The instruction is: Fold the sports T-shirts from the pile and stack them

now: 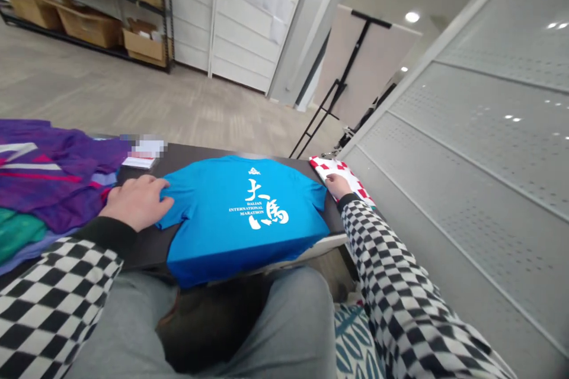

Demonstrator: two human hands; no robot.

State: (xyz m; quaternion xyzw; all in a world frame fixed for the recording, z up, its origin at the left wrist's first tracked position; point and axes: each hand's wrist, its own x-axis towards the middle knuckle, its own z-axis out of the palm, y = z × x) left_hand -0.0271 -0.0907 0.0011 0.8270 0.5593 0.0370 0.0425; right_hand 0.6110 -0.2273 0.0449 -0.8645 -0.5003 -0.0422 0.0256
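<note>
A blue T-shirt [213,213] lies spread out, its white Chinese characters and "Dalian International Marathon" print facing up. Its lower edge hangs over the front of the dark table [178,157]. My left hand [140,201] is at the left sleeve, thumb and forefinger bent around the sleeve's edge. At the opposite sleeve, my right hand [338,185] has its fingers curled in at the tip; the fingertips are partly hidden. Beneath and beside the right hand is a folded red-and-white checked cloth [358,183].
Purple garments [57,172] and a green one [20,234] are heaped at the left. A small white stack [144,154] sits near the far edge. A white perforated panel [466,148] closes off the right side. Shelves with cardboard boxes [91,23] stand behind.
</note>
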